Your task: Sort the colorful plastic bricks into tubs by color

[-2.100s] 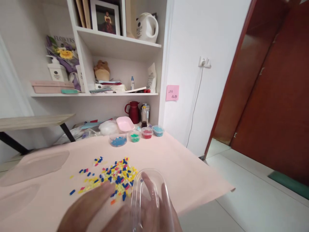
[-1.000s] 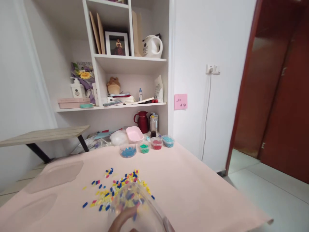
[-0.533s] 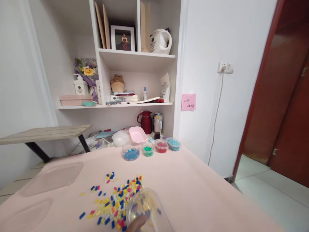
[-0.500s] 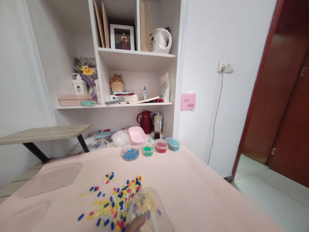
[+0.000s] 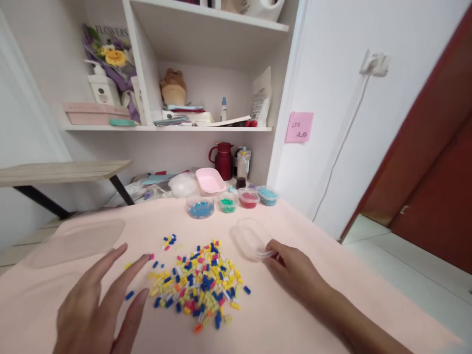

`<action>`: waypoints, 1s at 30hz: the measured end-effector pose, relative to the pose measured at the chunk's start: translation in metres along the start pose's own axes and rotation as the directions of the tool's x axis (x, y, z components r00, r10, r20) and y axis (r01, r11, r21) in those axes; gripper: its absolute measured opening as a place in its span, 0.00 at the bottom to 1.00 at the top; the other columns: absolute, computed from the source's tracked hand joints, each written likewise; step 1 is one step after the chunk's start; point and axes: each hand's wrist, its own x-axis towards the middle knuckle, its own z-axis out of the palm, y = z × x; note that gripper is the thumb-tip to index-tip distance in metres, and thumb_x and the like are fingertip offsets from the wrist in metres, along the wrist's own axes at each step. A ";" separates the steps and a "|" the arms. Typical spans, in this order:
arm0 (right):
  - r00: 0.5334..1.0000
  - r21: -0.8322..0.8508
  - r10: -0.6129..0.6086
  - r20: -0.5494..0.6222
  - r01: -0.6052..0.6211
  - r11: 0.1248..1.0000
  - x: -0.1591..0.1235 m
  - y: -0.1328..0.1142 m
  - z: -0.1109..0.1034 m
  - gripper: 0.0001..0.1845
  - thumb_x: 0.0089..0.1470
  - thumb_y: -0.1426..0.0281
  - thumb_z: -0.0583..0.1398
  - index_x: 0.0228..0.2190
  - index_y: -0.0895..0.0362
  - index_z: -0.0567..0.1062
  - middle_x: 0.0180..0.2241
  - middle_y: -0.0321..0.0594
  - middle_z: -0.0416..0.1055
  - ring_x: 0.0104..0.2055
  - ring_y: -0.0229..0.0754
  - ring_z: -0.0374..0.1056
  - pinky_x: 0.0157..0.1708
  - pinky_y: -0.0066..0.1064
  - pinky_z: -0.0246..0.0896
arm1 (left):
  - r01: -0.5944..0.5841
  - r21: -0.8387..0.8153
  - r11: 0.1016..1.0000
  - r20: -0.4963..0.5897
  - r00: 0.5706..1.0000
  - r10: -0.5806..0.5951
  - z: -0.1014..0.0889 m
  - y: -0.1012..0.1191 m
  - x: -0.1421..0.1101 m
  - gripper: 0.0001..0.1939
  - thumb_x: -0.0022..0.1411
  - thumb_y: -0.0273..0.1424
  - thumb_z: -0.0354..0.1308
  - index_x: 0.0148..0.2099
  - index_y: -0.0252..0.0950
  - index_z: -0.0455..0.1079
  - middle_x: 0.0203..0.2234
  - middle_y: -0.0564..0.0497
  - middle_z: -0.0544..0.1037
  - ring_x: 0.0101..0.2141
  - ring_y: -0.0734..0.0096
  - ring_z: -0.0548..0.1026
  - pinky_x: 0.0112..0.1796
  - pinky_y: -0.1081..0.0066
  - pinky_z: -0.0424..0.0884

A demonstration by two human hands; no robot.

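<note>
A heap of small coloured bricks (image 5: 201, 285), yellow, blue, pink and white, lies spread on the pink table cover (image 5: 317, 295). My left hand (image 5: 99, 305) hovers low at the heap's left edge, fingers stretched out and apart, holding nothing. My right hand (image 5: 295, 269) reaches in from the right, and its fingertips pinch the near rim of an empty clear plastic container (image 5: 248, 237). That container rests on the table just beyond and to the right of the heap.
Four small clear tubs of sorted bricks stand in a row at the back: blue (image 5: 200, 207), green (image 5: 227, 202), red (image 5: 249, 197), light blue (image 5: 268, 195). Behind them are a pink tray (image 5: 210, 180) and a red jug (image 5: 223, 161). A clear lid (image 5: 73, 241) lies at left. The table's edge runs along the right.
The clear container, held close over the bricks before, now sits on the table right of the heap. My left hand has come into view beside the heap. The view has tilted down.
</note>
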 end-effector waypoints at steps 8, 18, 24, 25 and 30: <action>0.943 -0.071 -0.329 0.051 0.332 0.940 -0.046 0.003 0.003 0.23 0.61 0.63 0.52 0.58 0.45 0.66 0.48 0.44 0.74 0.46 0.48 0.72 0.45 0.39 0.67 | 0.194 0.151 0.969 0.329 0.915 -0.235 0.023 -0.049 -0.033 0.35 0.64 0.51 0.38 0.69 0.42 0.49 0.67 0.45 0.52 0.66 0.52 0.49 0.58 0.49 0.56; 0.845 0.034 -0.434 0.314 0.447 0.894 -0.043 -0.040 0.039 0.49 0.53 0.47 0.58 0.66 0.50 0.42 0.69 0.46 0.29 0.69 0.58 0.32 0.64 0.51 0.42 | 0.367 0.243 0.898 0.662 0.614 -0.430 0.067 -0.047 -0.001 0.37 0.66 0.48 0.34 0.70 0.33 0.46 0.68 0.38 0.46 0.67 0.51 0.42 0.62 0.49 0.45; 0.814 0.026 -0.477 0.331 0.498 0.867 -0.017 -0.077 0.063 0.49 0.53 0.46 0.57 0.66 0.47 0.41 0.69 0.46 0.27 0.69 0.61 0.30 0.64 0.56 0.36 | 0.312 0.149 0.938 0.676 0.660 -0.327 0.067 -0.040 -0.007 0.36 0.66 0.48 0.35 0.70 0.34 0.47 0.67 0.42 0.51 0.67 0.54 0.44 0.62 0.50 0.45; 0.810 0.023 -0.484 0.331 0.506 0.862 -0.011 -0.083 0.068 0.48 0.54 0.46 0.57 0.66 0.47 0.41 0.69 0.45 0.28 0.69 0.61 0.29 0.64 0.57 0.35 | 0.309 0.141 0.940 0.672 0.667 -0.320 0.067 -0.040 -0.008 0.36 0.66 0.47 0.35 0.70 0.33 0.47 0.67 0.42 0.51 0.67 0.55 0.44 0.63 0.50 0.46; 0.801 0.042 -0.520 0.295 0.533 0.845 0.016 -0.118 0.091 0.41 0.58 0.48 0.53 0.66 0.47 0.45 0.69 0.43 0.32 0.70 0.58 0.29 0.65 0.55 0.32 | 0.268 0.134 0.954 0.642 0.710 -0.289 0.069 -0.044 -0.011 0.36 0.66 0.47 0.37 0.69 0.32 0.50 0.66 0.40 0.53 0.66 0.54 0.47 0.62 0.51 0.49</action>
